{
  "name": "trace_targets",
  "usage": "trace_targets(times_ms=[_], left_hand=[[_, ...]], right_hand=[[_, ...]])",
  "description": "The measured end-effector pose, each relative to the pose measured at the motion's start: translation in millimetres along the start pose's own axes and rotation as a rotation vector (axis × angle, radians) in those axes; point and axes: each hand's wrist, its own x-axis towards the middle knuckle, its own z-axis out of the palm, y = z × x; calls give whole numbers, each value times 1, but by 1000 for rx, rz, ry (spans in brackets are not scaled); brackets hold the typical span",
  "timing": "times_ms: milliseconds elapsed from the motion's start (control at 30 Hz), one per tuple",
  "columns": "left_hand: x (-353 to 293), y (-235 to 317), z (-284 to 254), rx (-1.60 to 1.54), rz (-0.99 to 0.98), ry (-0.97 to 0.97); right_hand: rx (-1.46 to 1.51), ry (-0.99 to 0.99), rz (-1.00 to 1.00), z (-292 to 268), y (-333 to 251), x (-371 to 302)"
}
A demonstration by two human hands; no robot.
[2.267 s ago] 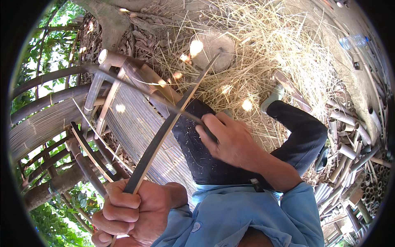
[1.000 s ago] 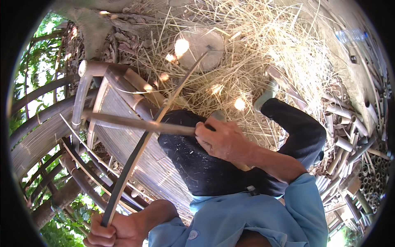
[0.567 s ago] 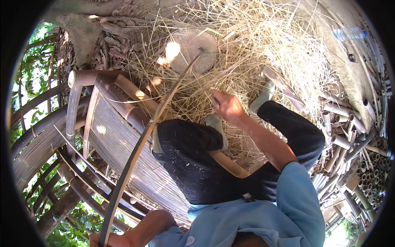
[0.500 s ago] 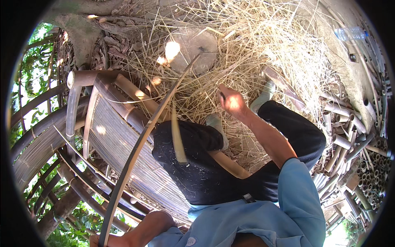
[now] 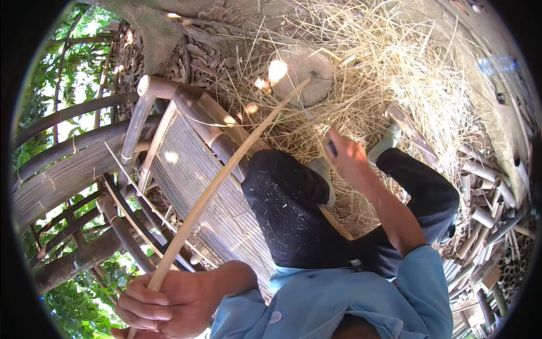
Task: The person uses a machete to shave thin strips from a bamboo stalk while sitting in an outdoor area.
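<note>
A long bamboo strip slants from the lower left up to the round chopping block, its pale face showing and its tip over the block. My left hand is closed around the strip's near end. In my right hand is a knife, its dark handle poking out of the fist. The thin blade is hard to make out against the straw, apart from the strip. Pale shavings speckle the dark trousers over my left knee.
A bamboo chair with a slatted surface stands at my left. Straw covers the ground around the block. Bamboo offcuts are piled at the right, and a clear plastic bottle lies at the far right.
The strip has turned from its dark face to its pale one, and my left hand has come further into view. A pale sliver over my knee is gone. The whole view has shifted.
</note>
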Motion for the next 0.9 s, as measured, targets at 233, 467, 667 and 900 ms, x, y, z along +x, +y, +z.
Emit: trace_targets(times_ms=[233, 467, 667, 900], left_hand=[[-15, 14, 11, -52, -2, -55], [-23, 22, 15, 69, -43, -76], [-27, 18, 22, 177, 7, 162], [-16, 16, 12, 296, -12, 100]], right_hand=[[30, 232, -690, -51, -159, -109], [-70, 254, -497, -37, -138, -81], [9, 295, -610, -28, -127, -83], [-77, 352, -468, -12, -100, -54]])
